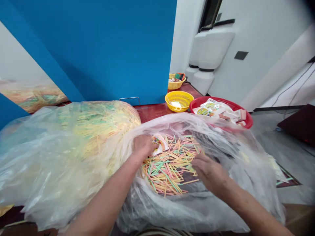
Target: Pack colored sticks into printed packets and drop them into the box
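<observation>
Apparently, left hand [142,146]; right hand [209,173]; amid pastel sticks [169,167]

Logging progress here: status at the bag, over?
Left hand on printed packet. Right hand on coloured sticks in open bag. Full bag alongside, left.

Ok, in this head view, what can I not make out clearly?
Head view:
- Small printed packet: the left hand covers part of it, so its print is unreadable and any grip by the fingers is unclear.
- Coloured sticks: the right hand hides those beneath it.
- Sticks in the left plastic bag: blurred by cloudy plastic.
- Far yellow basket: contents too small, and the blue wall hides part of it.
</observation>
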`<state>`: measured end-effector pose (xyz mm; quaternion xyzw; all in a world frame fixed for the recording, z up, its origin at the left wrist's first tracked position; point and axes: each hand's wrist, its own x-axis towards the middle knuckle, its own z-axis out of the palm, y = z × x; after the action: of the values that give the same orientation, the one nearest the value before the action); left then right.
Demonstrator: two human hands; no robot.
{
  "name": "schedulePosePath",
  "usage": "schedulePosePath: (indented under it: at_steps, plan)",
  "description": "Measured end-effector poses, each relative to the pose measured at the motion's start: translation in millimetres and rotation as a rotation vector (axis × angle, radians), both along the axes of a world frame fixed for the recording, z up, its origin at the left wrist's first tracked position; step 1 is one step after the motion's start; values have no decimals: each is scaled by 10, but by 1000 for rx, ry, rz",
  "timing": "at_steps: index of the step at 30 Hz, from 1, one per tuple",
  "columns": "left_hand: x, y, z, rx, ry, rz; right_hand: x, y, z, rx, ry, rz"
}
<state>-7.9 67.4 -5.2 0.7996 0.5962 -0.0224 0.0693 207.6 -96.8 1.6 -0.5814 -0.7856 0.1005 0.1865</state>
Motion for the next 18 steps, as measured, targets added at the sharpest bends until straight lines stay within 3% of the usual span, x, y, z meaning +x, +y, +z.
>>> schedulePosePath:
  at_steps: [3,8,11,14,18]
  plan:
    - [-30,-11,-35,-12,-15,-59,-108,62,49,138,55,4]
    - [-83,-139,-64,136,-44,-185,-326,93,-155,-108,-129,19]
    - [-52,-100,-68,118,-119,-173,-308,170,-103,12,13,63]
    - [-33,21,-60,3,-85,-100,-291,428,74,177,243,37]
    - [-64,78,-42,-3,11,-129,-498,948,89,95,332,17]
